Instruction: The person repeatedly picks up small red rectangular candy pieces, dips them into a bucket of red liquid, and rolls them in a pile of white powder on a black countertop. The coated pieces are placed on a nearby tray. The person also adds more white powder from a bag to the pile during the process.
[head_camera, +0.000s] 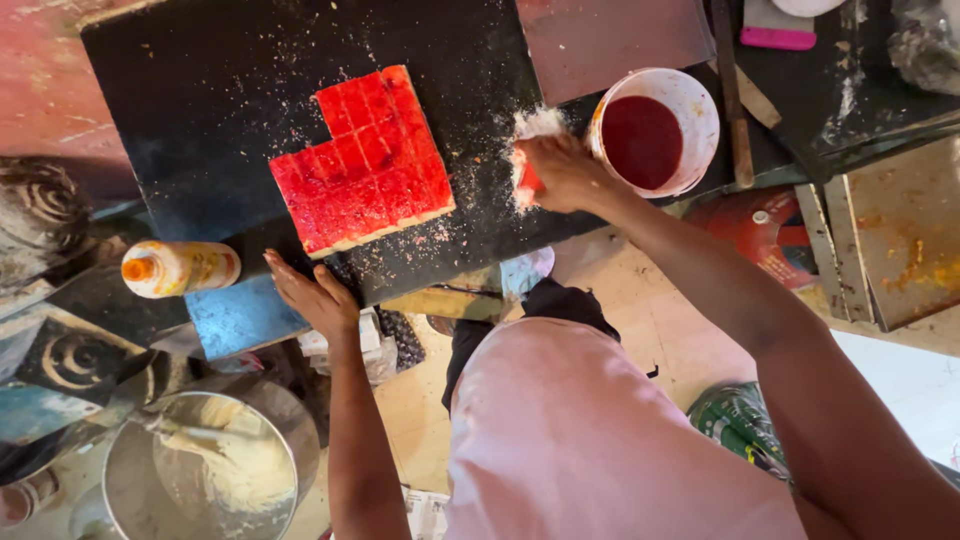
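Observation:
A black board (220, 100) lies flat before me, speckled with pale crumbs. On it sits a red, stepped patch of small tiles (365, 165) with a pale lower edge. My left hand (312, 293) rests flat on the board's near edge, fingers spread, just below the red patch. My right hand (562, 172) is closed around a white, red-stained sponge (530, 135) at the board's right edge, beside a white bucket (693, 110) of dark red liquid.
A capped bottle with an orange tip (180, 267) lies on its side left of my left hand. A metal bowl of pale paste (205, 470) stands on the floor lower left. Boards, a wooden stick (735, 95) and a stained metal sheet (905, 235) crowd the right.

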